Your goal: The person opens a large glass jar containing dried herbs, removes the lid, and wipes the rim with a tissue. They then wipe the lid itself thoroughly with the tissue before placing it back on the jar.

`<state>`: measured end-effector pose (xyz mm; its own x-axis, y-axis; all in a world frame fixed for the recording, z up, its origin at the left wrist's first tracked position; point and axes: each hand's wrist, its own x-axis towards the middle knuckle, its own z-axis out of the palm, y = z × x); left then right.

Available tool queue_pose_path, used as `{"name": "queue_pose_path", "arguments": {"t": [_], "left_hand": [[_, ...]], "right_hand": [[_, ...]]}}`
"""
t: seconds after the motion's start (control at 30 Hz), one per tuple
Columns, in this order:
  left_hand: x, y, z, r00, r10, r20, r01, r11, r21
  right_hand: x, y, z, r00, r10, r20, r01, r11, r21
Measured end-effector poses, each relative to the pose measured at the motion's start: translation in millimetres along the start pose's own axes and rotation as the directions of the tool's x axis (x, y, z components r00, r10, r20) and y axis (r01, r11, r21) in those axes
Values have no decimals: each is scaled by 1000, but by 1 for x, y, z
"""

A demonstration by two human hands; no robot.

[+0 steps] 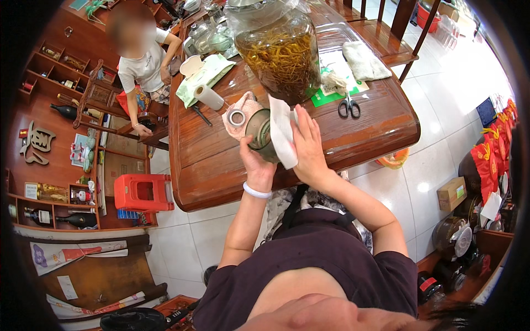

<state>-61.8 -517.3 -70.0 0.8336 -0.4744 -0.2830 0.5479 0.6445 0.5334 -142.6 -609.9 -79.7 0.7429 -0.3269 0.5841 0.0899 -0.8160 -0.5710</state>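
Note:
A greenish, glassy round vessel (268,154) is tilted over the near edge of the wooden table, its round opening facing up and left. My left hand (260,167), with a pale bangle on the wrist, grips it from below, thumb near the rim. Against its right side my right hand (310,151) presses a white wipe or paper towel (283,132) with a nearly flat palm. Just left of the vessel, a pink cloth (230,131) lies on the table with a ring-shaped part (237,118) on it.
Behind my hands stands a large glass jar (277,58) of root-like strands in liquid. Scissors (350,109) and a white towel (365,62) lie right on the table (198,165). A wipes pack (207,78) and white roll (209,97) are left. A person (143,68) sits beyond.

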Motion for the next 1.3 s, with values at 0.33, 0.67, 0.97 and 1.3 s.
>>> {"name": "queue_pose_path", "arguments": {"t": [0.33, 0.67, 0.97, 1.3], "left_hand": [[6, 23, -10, 989, -34, 146, 42, 998, -53], [4, 19, -12, 976, -116, 185, 152, 969, -193], [-9, 8, 1, 950, 29, 311, -21, 999, -30], [-24, 13, 18, 906, 232, 355, -313, 930, 192]], "right_hand": [[-19, -4, -19, 931, 364, -15, -174, 479, 860], [-19, 42, -29, 742, 489, 458, -317, -347, 883], [-6, -6, -6, 922, 363, 131, -318, 519, 793], [27, 10, -17, 902, 409, 139, -387, 624, 678]]}}
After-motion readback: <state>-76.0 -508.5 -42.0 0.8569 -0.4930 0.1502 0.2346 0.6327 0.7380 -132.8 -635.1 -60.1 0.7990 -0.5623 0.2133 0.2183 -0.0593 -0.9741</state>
